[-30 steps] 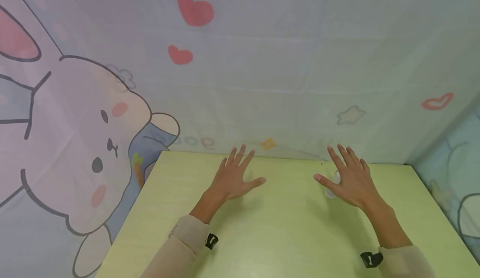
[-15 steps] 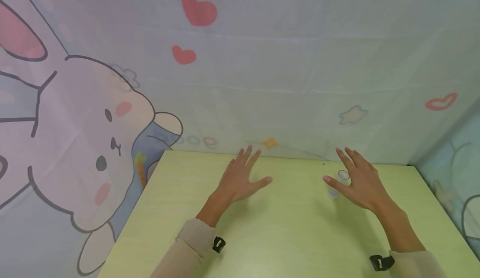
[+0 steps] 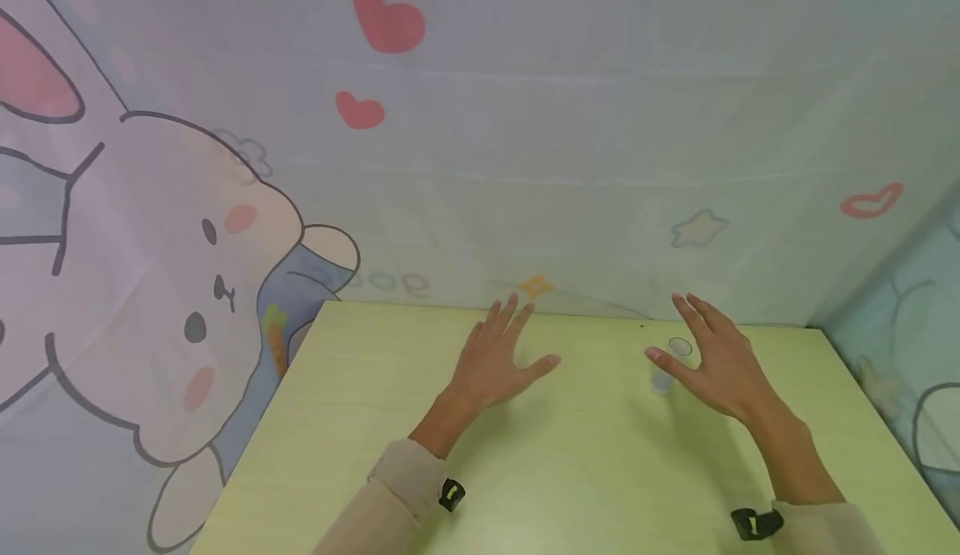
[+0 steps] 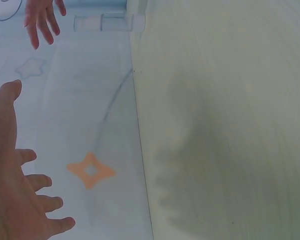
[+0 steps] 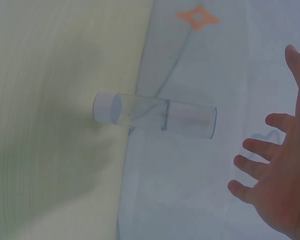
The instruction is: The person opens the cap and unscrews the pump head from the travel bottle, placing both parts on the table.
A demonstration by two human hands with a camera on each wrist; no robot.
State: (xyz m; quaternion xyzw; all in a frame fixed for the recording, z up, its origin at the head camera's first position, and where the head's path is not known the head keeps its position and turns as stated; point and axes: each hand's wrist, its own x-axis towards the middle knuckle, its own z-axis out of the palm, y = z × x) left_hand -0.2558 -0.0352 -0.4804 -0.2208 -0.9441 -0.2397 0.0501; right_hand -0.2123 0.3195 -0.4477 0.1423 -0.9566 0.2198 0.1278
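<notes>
Zero grip, left hand and right hand both spread; right one drifting toward nine o'clock could topple that clear tube tbh.

Two hands have one table below, two wrist devices behind, one clear container near the right hand.

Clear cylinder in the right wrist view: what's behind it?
Behind the clear cylinder, the tabletop and printed backdrop show through; whatever its white base covers can't be seen.
</notes>
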